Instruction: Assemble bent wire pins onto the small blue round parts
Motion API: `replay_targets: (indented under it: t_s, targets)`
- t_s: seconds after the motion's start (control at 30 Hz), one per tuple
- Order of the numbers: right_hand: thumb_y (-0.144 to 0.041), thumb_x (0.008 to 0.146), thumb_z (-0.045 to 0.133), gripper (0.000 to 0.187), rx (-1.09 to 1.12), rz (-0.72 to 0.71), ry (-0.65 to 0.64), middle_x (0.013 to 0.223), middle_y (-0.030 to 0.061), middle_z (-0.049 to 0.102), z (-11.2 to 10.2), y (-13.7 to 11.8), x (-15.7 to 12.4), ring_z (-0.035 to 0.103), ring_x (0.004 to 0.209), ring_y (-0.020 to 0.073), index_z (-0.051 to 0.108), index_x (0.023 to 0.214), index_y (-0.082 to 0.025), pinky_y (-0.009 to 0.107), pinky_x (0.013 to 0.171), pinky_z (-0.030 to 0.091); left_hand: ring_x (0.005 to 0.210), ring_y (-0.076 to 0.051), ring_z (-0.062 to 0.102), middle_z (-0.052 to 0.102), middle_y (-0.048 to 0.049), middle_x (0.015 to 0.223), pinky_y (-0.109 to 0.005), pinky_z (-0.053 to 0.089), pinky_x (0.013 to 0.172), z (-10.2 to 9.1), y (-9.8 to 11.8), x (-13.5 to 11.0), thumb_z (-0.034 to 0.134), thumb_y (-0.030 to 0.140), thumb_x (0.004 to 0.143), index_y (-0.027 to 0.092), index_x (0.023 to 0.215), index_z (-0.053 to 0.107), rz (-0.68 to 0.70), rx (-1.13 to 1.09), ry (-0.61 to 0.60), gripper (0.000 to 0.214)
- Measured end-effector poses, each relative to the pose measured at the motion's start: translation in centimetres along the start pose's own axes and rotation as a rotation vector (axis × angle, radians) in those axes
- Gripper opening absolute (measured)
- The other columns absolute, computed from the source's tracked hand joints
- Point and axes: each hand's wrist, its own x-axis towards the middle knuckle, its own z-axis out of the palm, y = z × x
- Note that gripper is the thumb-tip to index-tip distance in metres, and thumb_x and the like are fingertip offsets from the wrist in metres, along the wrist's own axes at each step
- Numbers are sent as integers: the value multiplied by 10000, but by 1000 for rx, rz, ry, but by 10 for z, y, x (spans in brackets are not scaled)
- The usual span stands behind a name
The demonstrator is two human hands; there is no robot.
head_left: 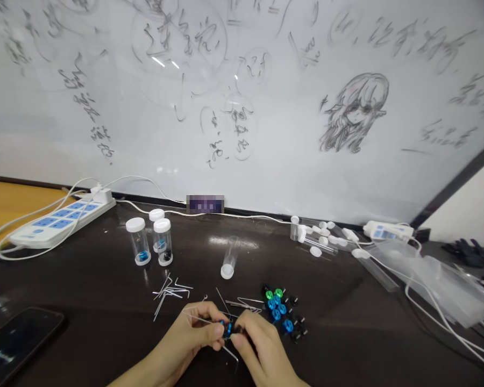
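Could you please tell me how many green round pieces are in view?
2: the left green piece and, just beside it, the right green piece, both at the far end of the blue pieces. Others could be hidden by the left hand or right hand.

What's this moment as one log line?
left hand: pinching blue-black part; right hand: pinching same part; to right: blue, green knobs; to left: bent rods; left rear: capped tubes
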Motion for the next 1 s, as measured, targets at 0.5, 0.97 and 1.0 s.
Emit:
replay_targets:
  t_s: [0.5,0.97,1.0]
  targets:
    - [-346,960,360,367,34,17,-36,589,-21,491,-1,0,2,477,556,127,436,637,-189,232,562,340,544,-88,524,624,-17,606,-195,408,549,2,0,-3,798,235,615,116,715,693,3,18,-11,188]
    - [-483,980,195,540,-27,-1,-43,625,14,542,3,3,0,504,593,151,503,650,-185,258,605,363,523,-94,540,622,-14,607,-200,414,532,3,-1,-1,801,252,606,120,704,691,29,54,-20,198]
    - [-483,985,137,597,-7,2,-51,594,8,531,3,3,0,503,576,144,484,603,-183,256,606,362,522,-96,544,620,-13,600,-200,415,530,3,-1,-1,802,252,606,121,704,691,29,61,-25,198]
